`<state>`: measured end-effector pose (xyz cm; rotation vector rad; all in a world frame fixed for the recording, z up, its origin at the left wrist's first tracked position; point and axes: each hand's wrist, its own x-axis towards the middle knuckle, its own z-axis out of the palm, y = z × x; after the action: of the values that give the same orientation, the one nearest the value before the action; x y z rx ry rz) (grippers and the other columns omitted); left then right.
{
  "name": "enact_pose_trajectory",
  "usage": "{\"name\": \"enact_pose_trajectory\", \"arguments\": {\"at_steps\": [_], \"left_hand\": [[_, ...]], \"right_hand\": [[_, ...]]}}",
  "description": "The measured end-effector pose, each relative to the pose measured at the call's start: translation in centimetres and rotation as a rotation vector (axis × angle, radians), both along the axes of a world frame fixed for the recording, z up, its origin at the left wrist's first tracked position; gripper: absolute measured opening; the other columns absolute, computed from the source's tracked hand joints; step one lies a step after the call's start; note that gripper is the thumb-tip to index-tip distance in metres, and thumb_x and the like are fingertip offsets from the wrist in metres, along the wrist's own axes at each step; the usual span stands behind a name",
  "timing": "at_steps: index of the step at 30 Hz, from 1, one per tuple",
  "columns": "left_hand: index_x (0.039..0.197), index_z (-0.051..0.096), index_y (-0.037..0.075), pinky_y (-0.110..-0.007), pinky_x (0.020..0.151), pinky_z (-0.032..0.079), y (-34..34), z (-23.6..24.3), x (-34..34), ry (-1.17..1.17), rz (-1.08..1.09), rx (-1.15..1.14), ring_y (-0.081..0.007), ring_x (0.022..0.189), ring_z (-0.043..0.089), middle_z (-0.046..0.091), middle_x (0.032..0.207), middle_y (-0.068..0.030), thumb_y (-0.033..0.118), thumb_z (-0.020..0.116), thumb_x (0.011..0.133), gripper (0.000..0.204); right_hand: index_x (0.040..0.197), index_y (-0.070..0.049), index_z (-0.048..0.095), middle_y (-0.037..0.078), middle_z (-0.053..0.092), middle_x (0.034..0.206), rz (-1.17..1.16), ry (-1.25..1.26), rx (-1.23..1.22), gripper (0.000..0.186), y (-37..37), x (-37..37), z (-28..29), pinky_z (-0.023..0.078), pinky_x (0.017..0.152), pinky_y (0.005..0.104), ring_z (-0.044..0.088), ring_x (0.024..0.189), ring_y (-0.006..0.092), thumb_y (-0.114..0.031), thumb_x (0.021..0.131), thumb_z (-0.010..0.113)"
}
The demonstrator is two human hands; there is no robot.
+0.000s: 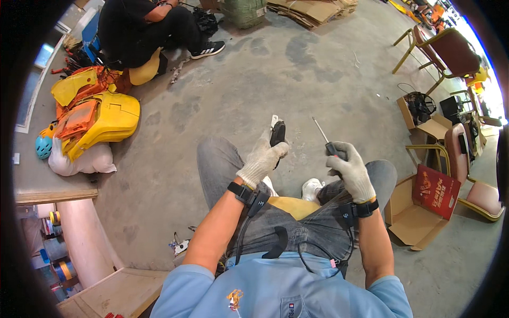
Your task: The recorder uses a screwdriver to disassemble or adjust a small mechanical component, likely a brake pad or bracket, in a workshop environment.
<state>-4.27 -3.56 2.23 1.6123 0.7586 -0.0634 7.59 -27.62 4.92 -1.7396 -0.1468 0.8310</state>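
Note:
My gloved left hand [263, 158] is closed around a black, elongated part [278, 133] with a pale, metal-looking tab at its upper end. What kind of part it is I cannot make out, and the palm hides its lower portion. In my gloved right hand [350, 168] is a screwdriver [321, 130], gripped by its dark handle with a bit of red. Its thin shaft points up and to the left, away from me. The screwdriver tip and the black part are apart, both held over the floor in front of my knees.
Yellow and orange plastic shells [108, 119] are piled at the left beside a blue helmet [44, 147]. Another person [154, 32] sits beyond them. An open cardboard box [416, 225] and chairs [450, 53] stand at the right. Flattened cardboard [313, 11] lies at the back.

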Motion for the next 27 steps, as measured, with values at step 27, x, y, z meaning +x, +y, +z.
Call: {"name": "enact_pose_trajectory", "arguments": {"at_steps": [27], "left_hand": [[0.173, 0.024, 0.018, -0.038, 0.090, 0.054, 1.7, 2.4, 2.5, 0.176, -0.209, 0.280, -0.0248, 0.087, 0.072, 0.074, 0.096, -0.0122, 0.037, 0.066, 0.085, 0.099]], "right_hand": [[0.134, 0.002, 0.065, 0.002, 0.065, 0.084, -0.248, 0.236, 0.379, 0.040, -1.7, 1.1, -1.8, 0.044, 0.053, 0.0206, 0.059, 0.065, 0.0053, -0.014, 0.099, 0.072]]}}
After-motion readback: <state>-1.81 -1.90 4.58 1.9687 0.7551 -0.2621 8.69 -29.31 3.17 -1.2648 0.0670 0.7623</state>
